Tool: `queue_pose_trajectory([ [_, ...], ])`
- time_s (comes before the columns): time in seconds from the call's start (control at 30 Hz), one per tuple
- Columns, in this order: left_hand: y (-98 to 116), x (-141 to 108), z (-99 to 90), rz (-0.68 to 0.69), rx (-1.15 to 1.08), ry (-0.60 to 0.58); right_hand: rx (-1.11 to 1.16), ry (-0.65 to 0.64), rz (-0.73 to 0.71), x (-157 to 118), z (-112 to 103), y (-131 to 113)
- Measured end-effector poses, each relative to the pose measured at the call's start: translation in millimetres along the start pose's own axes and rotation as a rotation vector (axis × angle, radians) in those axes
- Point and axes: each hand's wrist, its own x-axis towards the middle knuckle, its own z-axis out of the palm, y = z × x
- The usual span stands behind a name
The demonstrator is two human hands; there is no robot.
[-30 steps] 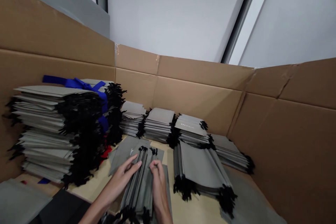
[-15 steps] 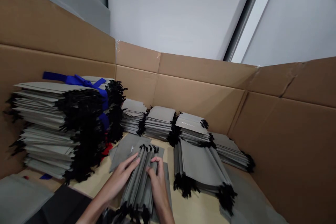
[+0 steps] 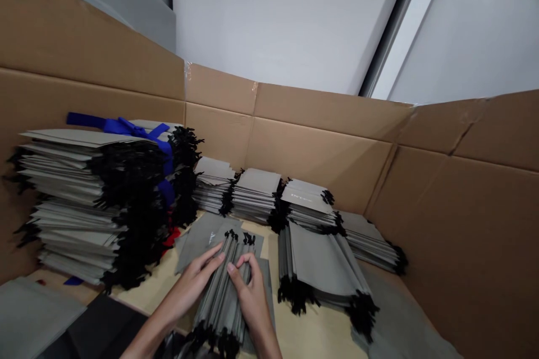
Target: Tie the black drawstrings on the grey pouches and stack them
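Note:
Between my hands stands a bundle of grey pouches on edge, with black cord ends at the top and bottom. My left hand presses the bundle's left side, fingers along its upper edges. On the right side, my right hand curls its fingers and thumb over the top edges. Both hands are closed on the bundle. Under and behind it lie flat grey pouches, one with a white mark. Just right of my right hand sits a fanned stack of grey pouches with black cord tufts.
Tall piles of grey pouches tied with blue ribbon rise at the left. Several smaller stacks line the back. Cardboard walls enclose the pale tabletop. More flat pouches lie at the right.
My right thumb and fingers have shifted left across the top edges of the bundle. The cord ends at its top now stand in two groups. My left hand has barely moved.

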Motion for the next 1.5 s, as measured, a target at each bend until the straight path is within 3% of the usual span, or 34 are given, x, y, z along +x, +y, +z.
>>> queue_pose_trajectory([
  [0.57, -4, 1, -1.3, 0.005, 0.071, -0.044, -0.009, 0.051, 0.045, -2, -3, -7],
  [0.83, -14, 6, 10.4, 0.021, 0.045, -0.042, -0.025, 0.056, 0.089, 1, -4, -10],
  [1.3, -4, 1, 5.5, 0.005, 0.117, -0.053, -0.024, 0.116, 0.042, 0, -3, -7],
  [1.5, 5, -8, 11.8, -0.056, 0.100, -0.152, -0.002, 0.131, 0.052, -2, -4, -9],
])
